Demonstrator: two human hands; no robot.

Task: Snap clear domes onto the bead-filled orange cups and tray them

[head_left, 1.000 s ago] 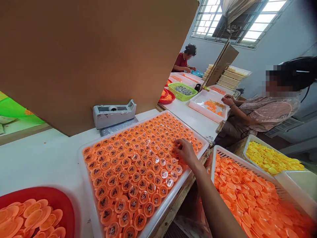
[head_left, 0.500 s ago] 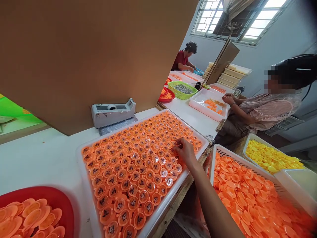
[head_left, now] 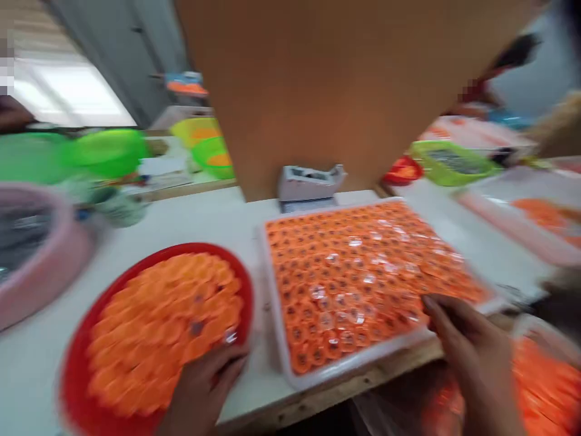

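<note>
My left hand [head_left: 204,387] is over the near right rim of a red bowl [head_left: 247,297] heaped with flat orange plastic pieces [head_left: 158,327]. Its fingers and thumb are drawn together; a small shiny spot shows just above them, and anything held is hidden. Beside it stands a white tray [head_left: 313,383] packed with rows of small round orange cups [head_left: 345,272] with dark printed pictures inside. My right hand [head_left: 476,348] is at the tray's near right edge, fingers bent and tips close together. Motion blurs both hands, so I cannot see what the right one holds.
Behind the tray, a tape dispenser [head_left: 311,183] stands before a tall brown cardboard panel [head_left: 327,97]. A pink basin [head_left: 54,254] and green bowls [head_left: 109,151] are at left. At right are a green basket [head_left: 454,175], a white tray [head_left: 503,224] and a crate of orange pieces [head_left: 544,381]. Co-workers are partly visible.
The view has swung left, bringing the whole red bowl and my left hand into sight. My right hand has drawn back from over the cups to the tray's near edge.
</note>
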